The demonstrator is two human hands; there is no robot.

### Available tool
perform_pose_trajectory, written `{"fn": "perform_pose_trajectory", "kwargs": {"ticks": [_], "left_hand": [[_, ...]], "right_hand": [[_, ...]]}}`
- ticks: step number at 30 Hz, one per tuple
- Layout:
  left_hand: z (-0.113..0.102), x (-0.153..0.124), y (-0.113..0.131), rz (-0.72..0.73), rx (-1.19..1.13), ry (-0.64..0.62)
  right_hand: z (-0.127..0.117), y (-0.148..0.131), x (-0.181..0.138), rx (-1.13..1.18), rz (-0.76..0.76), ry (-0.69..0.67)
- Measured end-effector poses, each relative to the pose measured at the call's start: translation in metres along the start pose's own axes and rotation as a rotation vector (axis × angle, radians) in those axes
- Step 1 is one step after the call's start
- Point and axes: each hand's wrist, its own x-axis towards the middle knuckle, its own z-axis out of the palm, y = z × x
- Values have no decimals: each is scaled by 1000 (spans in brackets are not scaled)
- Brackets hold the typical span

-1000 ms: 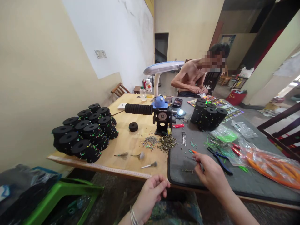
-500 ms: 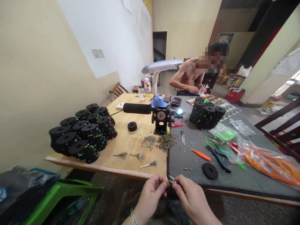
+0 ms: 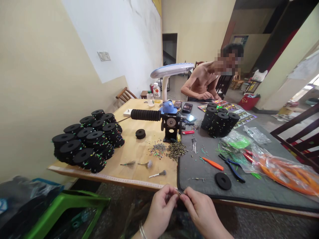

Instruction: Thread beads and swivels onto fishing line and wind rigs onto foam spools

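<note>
My left hand (image 3: 160,207) and my right hand (image 3: 199,209) meet just below the table's front edge, fingertips pinched together on a tiny piece I cannot make out. On the grey mat (image 3: 199,171) in front of them lie a black foam disc (image 3: 223,181), an orange-handled tool (image 3: 212,164) and a small thin metal piece (image 3: 198,179). A black winding device with a foam-covered handle (image 3: 159,119) stands at mid-table.
Stacks of black foam spools sit at the left (image 3: 86,139) and behind the mat (image 3: 220,122). Small piles of beads and metal parts (image 3: 171,150), pliers (image 3: 233,166) and bags of orange and green items (image 3: 281,171) surround the mat. Another person (image 3: 206,84) works at the far end. A green stool (image 3: 67,205) stands low left.
My right hand left the mat, uncovering the foam disc and the orange tool, and came down to meet my left hand. Both hands now pinch closer together.
</note>
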Motion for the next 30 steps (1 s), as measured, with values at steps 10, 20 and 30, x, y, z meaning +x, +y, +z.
{"fn": "perform_pose_trajectory", "kwargs": {"ticks": [10,20,30], "left_hand": [[-1,1,-3,58,65,12],[-1,-2,-1,123,155,32],[-2,-3,-2,150,172,47]], "right_hand": [[-6,-1,-2,17,-11,28],[2,3,-1,-47,-23,62],[-3,-1,-3,-6,-27,90]]}}
